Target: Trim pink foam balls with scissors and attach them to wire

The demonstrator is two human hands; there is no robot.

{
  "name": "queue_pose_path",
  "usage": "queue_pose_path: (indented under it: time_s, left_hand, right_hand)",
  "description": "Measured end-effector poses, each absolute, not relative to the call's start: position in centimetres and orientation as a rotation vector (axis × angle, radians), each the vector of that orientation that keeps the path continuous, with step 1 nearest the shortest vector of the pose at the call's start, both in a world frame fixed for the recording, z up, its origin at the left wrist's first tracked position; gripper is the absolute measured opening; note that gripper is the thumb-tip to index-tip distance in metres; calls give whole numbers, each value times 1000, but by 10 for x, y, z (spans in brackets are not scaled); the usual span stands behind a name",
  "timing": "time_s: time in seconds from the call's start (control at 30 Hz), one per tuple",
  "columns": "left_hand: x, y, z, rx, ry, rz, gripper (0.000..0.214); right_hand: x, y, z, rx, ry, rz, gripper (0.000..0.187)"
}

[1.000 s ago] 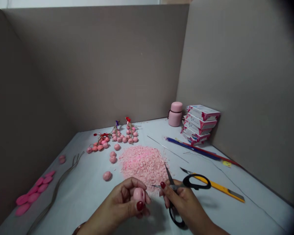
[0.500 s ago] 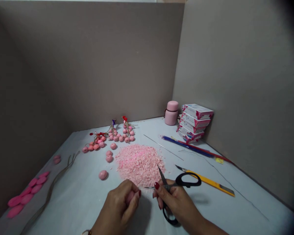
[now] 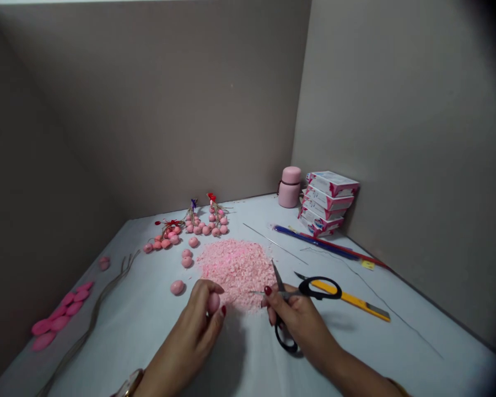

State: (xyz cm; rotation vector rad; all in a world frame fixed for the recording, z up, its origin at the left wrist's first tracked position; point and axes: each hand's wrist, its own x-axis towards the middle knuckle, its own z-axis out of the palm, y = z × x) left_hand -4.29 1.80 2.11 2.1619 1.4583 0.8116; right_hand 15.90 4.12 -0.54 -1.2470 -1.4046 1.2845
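Observation:
My left hand (image 3: 200, 320) is curled around a pink ball (image 3: 214, 302), which shows between the thumb and fingers. Black-handled scissors (image 3: 283, 296) are gripped in my right hand (image 3: 295, 317), their blades spread apart and one pointing left. The fingers hold them near the pivot, with the loops sticking out right and below. Just beyond both hands lies a heap of pink shavings (image 3: 235, 270). Left of the heap rest a loose pink ball (image 3: 177, 287) and a close pair of pink balls (image 3: 187, 262).
Bundles of pink balls on twine (image 3: 206, 229) sit at the back. Flat pink ovals (image 3: 60, 322) and twine strands (image 3: 95, 314) lie left. At right are a yellow craft knife (image 3: 355, 301), a metal rod (image 3: 275, 242), blue sticks (image 3: 314, 241), stacked boxes (image 3: 328, 204) and a pink flask (image 3: 289, 187).
My left hand has moved left, away from the scissors, and turned so the pink ball shows more. My right hand with the scissors has shifted slightly up and right. The view has shifted a little.

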Motion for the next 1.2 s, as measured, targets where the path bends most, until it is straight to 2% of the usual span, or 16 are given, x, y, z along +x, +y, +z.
queue_pose_path:
  time_s: [0.17,0.4,0.57,0.7,0.8,1.2]
  left_hand:
    - [-33,2,-2,2126,1305,780,23]
    - [-10,-15,-4,2400,1262,895,15]
    - [-1,-13,-9,2476,1445,707,14]
    - [1,-15,-13,2500,1484,970,28]
    - [7,-18,-3,2460,1515,1165,30]
    - [9,-16,39,2494,1596,1377,33]
  right_hand:
    - [161,48,-4,-1194,-1285,1299,46]
    - [162,50,-9,-1160,-1278,1242,43]
    - [162,50,-12,-1157,-1276,1251,41]
    - [161,47,-10,-1150,-1315,1249,44]
    - [161,43,-7,-1155,-1351,1241,47]
    - [160,41,-8,-1213,-1450,1233,52]
